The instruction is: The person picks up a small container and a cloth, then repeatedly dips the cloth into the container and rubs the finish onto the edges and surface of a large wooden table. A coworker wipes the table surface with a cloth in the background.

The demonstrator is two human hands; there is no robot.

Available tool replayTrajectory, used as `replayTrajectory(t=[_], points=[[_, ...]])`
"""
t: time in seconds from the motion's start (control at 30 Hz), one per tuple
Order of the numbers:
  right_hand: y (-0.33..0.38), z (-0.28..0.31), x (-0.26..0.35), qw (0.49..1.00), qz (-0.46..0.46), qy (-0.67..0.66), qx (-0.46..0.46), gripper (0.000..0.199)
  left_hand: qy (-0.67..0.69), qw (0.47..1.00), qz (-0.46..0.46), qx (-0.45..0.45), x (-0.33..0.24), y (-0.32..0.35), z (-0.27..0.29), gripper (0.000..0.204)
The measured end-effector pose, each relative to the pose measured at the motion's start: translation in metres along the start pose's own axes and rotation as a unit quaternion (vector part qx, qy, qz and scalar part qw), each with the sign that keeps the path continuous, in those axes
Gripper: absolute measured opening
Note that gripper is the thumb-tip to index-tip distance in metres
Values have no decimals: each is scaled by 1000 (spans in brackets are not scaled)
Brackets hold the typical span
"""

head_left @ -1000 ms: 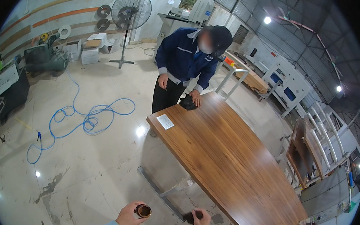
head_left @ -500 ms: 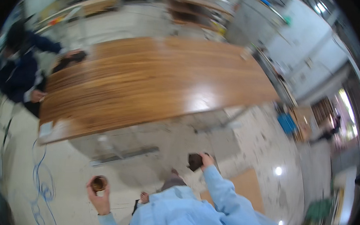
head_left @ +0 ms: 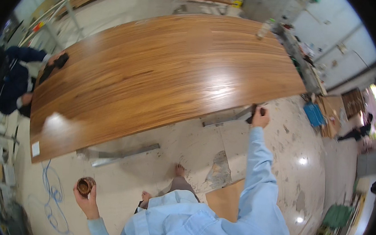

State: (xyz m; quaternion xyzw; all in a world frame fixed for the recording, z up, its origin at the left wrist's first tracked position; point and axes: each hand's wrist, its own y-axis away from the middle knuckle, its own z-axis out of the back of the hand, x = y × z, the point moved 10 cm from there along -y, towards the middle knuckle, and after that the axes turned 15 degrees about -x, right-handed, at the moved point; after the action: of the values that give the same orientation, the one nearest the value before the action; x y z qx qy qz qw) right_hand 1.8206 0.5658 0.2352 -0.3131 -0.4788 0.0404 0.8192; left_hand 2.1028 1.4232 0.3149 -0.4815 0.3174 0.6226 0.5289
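My left hand (head_left: 86, 203) is wrapped round a small open jar (head_left: 85, 186) with brown contents, held above the floor beyond the table's near left corner. My right hand (head_left: 261, 119), arm stretched forward, grips a dark cloth (head_left: 252, 113) beside the near right edge of a large wood-grain table top (head_left: 169, 80). Whether the cloth touches that edge I cannot tell. At the table's left end, a person in dark clothes (head_left: 6, 74) has one hand on another dark cloth (head_left: 54, 66).
Metal table legs (head_left: 126, 154) reach out under the near edge. Blue tubing (head_left: 51, 195) lies coiled on the floor at left. A brown board (head_left: 224, 199) lies by my feet. A bottle (head_left: 264, 29) stands at the table's far right corner; a blue bin (head_left: 314, 114) stands at right.
My right hand has moved forward and right with the cloth, up to the table's edge. The table now looks nearer. My left hand still holds the jar. The other person's cloth has shifted slightly.
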Motion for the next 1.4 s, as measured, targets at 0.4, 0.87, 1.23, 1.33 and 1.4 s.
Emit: replayTrajectory(t=[0.4,0.87,1.23,1.33,1.4], points=[[121,-120,19,964,-22,-223,141,23,-53,994,-5,-100,-59,15,10,62],[363,-76,236,909,106,-257,310,15,-3,986,3,-169,10,-58,79,60],[622,12,426,733,-17,-214,645,16,15,995,1,-101,70,-165,164,59],[634,43,445,700,-60,-216,678,17,18,994,16,-102,74,-173,182,60],[636,52,452,685,-87,-222,688,15,17,995,24,-100,73,-171,190,60]])
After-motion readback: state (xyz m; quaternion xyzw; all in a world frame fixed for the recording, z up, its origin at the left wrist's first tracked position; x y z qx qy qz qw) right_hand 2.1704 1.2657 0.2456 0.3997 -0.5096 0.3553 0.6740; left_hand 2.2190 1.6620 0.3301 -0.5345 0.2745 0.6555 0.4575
